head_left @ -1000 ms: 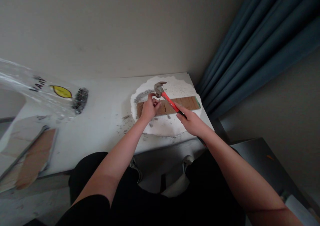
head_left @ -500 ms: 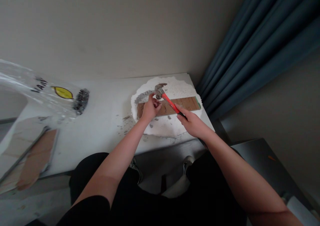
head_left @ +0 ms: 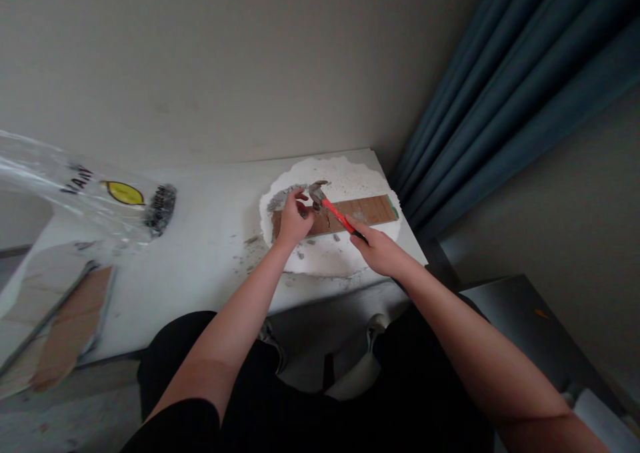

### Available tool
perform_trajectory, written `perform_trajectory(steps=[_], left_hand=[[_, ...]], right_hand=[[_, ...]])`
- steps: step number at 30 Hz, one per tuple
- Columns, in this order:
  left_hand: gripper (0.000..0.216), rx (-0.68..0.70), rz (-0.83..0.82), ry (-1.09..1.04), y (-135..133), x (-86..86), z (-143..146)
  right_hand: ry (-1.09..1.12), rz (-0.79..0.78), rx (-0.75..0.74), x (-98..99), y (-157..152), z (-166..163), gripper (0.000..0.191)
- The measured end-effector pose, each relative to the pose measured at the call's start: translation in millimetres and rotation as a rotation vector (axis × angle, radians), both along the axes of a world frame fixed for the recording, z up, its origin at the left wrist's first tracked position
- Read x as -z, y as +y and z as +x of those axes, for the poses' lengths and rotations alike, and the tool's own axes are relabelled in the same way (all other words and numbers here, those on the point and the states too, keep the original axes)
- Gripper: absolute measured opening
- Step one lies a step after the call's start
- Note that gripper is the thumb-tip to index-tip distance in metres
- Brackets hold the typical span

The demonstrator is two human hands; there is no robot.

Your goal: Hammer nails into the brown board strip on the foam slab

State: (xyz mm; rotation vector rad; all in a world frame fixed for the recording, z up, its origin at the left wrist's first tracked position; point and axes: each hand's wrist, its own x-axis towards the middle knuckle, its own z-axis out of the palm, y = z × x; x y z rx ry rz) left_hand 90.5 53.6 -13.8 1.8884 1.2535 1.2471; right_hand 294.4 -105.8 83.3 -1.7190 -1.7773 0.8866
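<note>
Right hand is wrapped around the handle of a red-handled hammer, its metal head down on the left part of a brown plank. The plank lies across a round white slab on the far right of the white table. Left hand sits on the plank's left end, fingers curled, pinching something too small to tell beside the hammer head. Grey crumbs lie just left of the slab. A clear plastic bag lies far left.
</note>
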Motion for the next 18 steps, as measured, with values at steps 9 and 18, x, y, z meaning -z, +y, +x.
perform_trajectory(steps=[9, 18], left_hand=[[0.043, -0.116, 0.125, -0.126, 5, -43.9, -33], [0.032, -0.325, -0.241, 0.430, -25, -40.4, -136]], right_hand=[[-0.070, -0.054, -0.006, 4.8, -1, -1, 0.056], [-0.005, -0.013, 0.022, 14.9, 5, 5, 0.056]])
